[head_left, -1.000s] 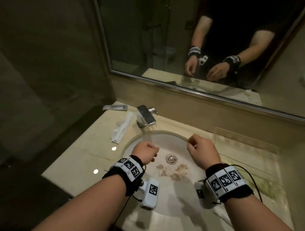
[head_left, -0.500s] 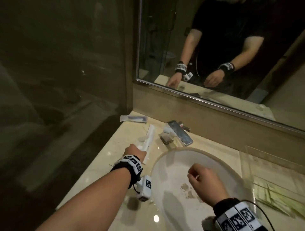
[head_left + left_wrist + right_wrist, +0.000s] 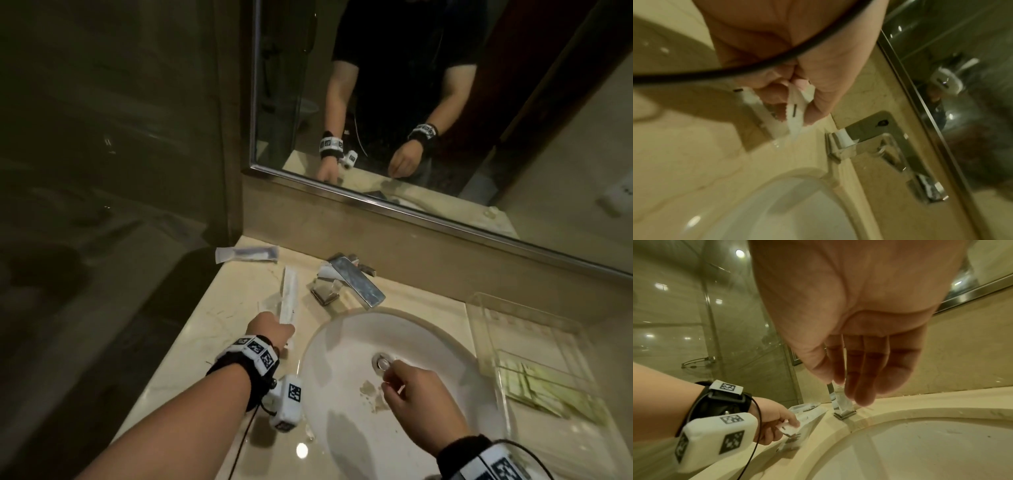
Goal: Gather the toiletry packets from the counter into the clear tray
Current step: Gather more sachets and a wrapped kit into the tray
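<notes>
From the head view, I am reaching my left hand (image 3: 270, 330) over the desk (image 3: 219, 318) left of the sink (image 3: 346, 346) and pinching the near end of a long white packet (image 3: 289, 297); its long axis is running away from me toward the wall. A 2nd packet (image 3: 246, 254) is lying crosswise at the back corner. The clear tray (image 3: 496, 329) is sitting well apart, right of the sink, with the faucet (image 3: 352, 282) between.

From the left wrist, my fingers (image 3: 774, 91) are curling onto the packet's end.

From the right wrist, my right hand (image 3: 859, 321) is hanging over the basin, fingers relaxed, nearly straight and holding nothing; it is the nearer one to the tray.
</notes>
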`<state>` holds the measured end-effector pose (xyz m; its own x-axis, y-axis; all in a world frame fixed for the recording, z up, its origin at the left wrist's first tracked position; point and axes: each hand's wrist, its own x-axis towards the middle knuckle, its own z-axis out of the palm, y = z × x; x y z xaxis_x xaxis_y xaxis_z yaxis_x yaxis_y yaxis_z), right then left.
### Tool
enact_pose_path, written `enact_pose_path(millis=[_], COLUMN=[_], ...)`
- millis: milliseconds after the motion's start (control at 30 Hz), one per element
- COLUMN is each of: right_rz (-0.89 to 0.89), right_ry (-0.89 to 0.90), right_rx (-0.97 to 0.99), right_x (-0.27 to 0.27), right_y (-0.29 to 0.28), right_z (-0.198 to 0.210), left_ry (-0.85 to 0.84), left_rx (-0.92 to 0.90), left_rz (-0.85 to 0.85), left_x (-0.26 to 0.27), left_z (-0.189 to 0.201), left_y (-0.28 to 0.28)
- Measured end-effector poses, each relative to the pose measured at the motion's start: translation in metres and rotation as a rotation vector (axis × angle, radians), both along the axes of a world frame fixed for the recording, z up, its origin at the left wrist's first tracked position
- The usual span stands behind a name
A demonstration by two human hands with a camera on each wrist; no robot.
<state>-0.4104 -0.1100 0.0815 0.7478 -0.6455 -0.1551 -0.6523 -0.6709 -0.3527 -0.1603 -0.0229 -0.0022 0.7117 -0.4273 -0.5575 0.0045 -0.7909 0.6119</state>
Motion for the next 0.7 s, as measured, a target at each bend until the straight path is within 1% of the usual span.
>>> enact_pose_path(millis=[67,200,267,333,400,467,533,600,667,700], right_rz=[0.009,0.040,0.029,-0.002,-0.089,-0.206,-0.286,-0.305,-0.311,-0.306], right_ry=[0.008,-0.014,-0.052,-0.127,-0.254,-0.380,-0.462,-0.499,-0.538,-0.560], right_rx=[0.008,0.041,0.093,0.191,0.407,0.694,0.876,0.936,0.923,0.897], right_x=[0.009,0.035,0.049,0.062,0.077,0.090,0.099,0.102,0.101,0.099], right_y=[0.003,0.015,0.023,0.031,0.039,0.044,0.043,0.041,0.039,0.039], right_z=[0.000,0.000,0.003,0.008,0.015,0.021,0.023,0.022,0.021,0.021], left_ry=[0.073,0.249,0.290,0.296,0.265,0.259,0.265,0.301,0.339,0.324], left_rx=[-0.122,-0.332,-0.416,-0.479,-0.510,-0.557,-0.591,-0.601,-0.588,-0.557], left_rz=[0.037,0.178,0.231,0.247,0.206,0.159,0.103,0.034,-0.044,-0.077], left_x=[0.001,-0.006,-0.012,-0.024,-0.041,-0.059,-0.074,-0.082,-0.085,-0.085], left_z=[0.010,0.036,0.050,0.062,0.074,0.079,0.078,0.077,0.077,0.077], left_y=[0.006,0.020,0.028,0.039,0.053,0.065,0.072,0.075,0.076,0.076])
